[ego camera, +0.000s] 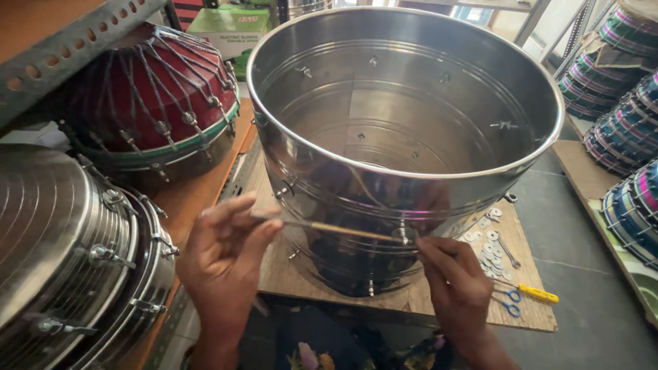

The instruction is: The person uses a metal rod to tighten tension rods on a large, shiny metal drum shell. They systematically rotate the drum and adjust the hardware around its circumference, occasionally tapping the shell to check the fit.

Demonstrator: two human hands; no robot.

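Left hand (223,257) and right hand (456,274) pinch a thin wooden stick (336,229) against the shiny steel drum shell (384,178) on the board's (425,298) front edge.

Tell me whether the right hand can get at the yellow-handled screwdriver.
Probably yes: the right hand is close to the yellow-handled screwdriver on the wooden board, nothing between them, though its fingers pinch a thin stick.

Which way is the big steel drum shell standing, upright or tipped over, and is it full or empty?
Upright and empty: the steel drum shell stands on the wooden board, its open mouth up, bare inside.
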